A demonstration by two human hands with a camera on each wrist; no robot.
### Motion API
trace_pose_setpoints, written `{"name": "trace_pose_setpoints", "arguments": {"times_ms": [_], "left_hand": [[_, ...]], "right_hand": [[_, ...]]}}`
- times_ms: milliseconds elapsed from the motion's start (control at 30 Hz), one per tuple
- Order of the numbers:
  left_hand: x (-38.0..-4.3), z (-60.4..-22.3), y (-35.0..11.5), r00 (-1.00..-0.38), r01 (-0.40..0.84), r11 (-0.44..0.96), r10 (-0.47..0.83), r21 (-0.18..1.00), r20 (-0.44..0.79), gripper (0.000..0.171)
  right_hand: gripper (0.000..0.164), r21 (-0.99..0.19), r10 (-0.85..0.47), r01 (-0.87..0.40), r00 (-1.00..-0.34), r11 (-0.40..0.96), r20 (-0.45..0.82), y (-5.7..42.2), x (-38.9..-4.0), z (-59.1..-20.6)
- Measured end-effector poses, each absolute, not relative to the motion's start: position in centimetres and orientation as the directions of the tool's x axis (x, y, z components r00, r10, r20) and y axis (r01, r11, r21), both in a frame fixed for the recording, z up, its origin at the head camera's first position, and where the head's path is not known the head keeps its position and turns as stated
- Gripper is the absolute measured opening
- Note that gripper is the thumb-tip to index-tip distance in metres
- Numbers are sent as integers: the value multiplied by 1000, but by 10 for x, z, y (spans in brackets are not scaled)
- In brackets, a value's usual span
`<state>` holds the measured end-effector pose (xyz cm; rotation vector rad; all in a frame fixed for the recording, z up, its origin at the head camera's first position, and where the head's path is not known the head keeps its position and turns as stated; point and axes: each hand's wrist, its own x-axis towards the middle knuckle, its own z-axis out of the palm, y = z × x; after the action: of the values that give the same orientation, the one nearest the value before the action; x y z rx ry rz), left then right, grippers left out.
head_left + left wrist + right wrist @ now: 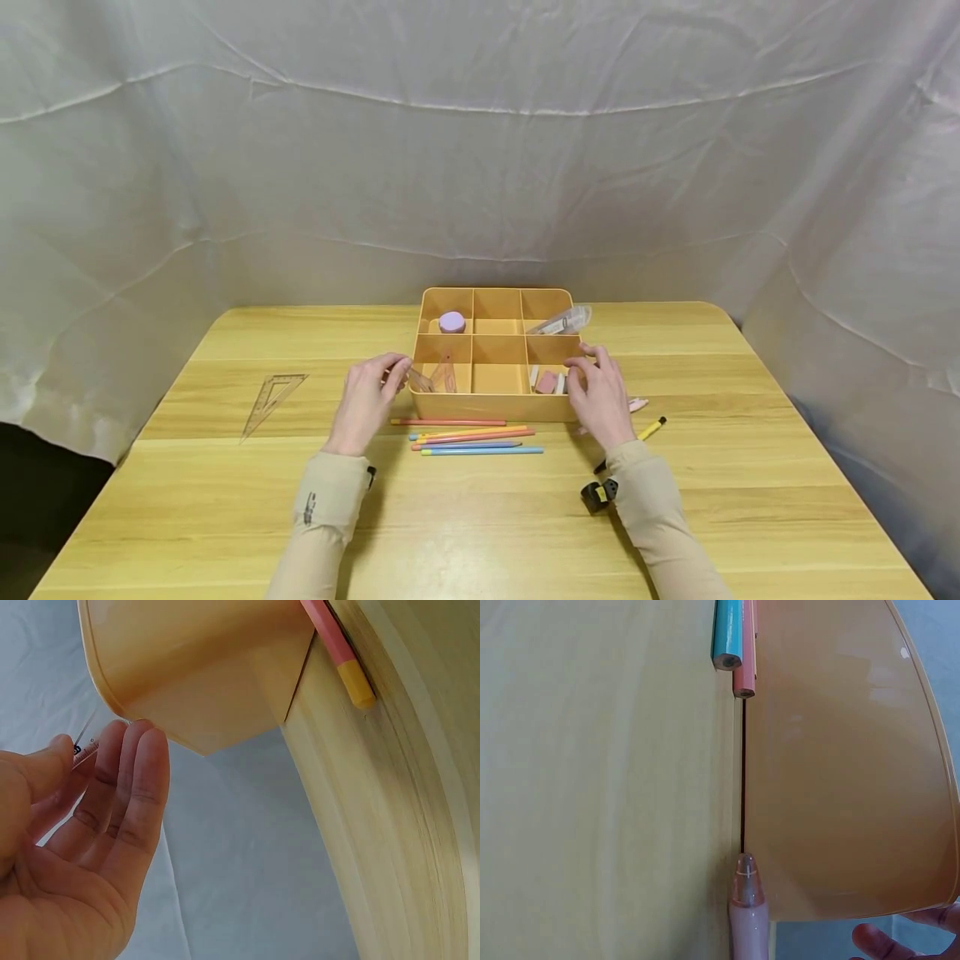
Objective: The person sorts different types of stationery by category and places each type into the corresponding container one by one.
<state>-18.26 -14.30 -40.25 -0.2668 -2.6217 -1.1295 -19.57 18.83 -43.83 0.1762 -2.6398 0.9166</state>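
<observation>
An orange desk organizer box (498, 407) with several compartments stands at the back middle of the table. At its front left corner my left hand (366, 400) pinches a clear plastic ruler piece (88, 752) with printed scale marks between thumb and forefinger. The other fingers of that hand lie close together, tips at the box's rim. My right hand (602, 398) holds the box's right wall near the front corner, fingers over the rim. Beside it, inside the front right compartment, lie a pink eraser (547, 382) and white pieces. A pinkish clear piece (446, 372) leans in the front left compartment.
Several coloured pencils (480, 451) lie before the box. A clear set square (272, 402) lies to the left. A yellow and black pen (651, 429) and a pink pen (748, 930) lie by the right hand. A lilac round item (452, 322) and clear packet (566, 322) sit in back compartments.
</observation>
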Motion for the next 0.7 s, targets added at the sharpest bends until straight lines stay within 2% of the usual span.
{"name": "trace_pose_setpoints", "arguments": {"times_ms": [333, 700], "left_hand": [[-183, -404, -145, -940, 300, 681, 94, 668, 327, 27], [-183, -402, -157, -954, 292, 680, 159, 673, 254, 47]], "right_hand": [[27, -575, -8, -227, -934, 786, 357, 188, -195, -438], [27, -579, -6, -220, -937, 785, 348, 188, -196, -439]]}}
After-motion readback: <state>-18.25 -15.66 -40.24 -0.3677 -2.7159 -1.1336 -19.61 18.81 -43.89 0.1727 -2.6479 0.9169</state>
